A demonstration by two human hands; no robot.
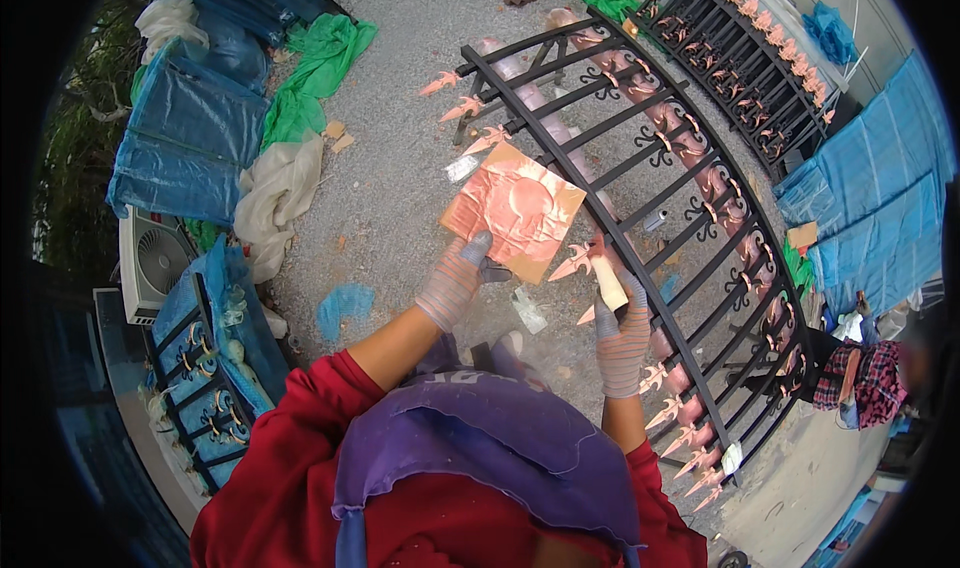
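Copper-coloured foil sheet on card backing (515, 210): judged light, thin and easily creased (best taken by the stiffer card edge). It is held over the gravel beside the black iron gate (640, 178), pinched at its near corner by the gloved left hand (455, 280). A pale brush handle (607, 280) is gripped in the closed gloved right hand (622, 340), by a spearhead finial (578, 259).

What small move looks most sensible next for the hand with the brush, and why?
Probably a short stroke along the copper-coloured spearhead finial on the black wrought-iron gate panel. The right hand holds a pale-handled brush right at that tip, while the left hand holds the copper-smeared square cardboard sheet just beside it.
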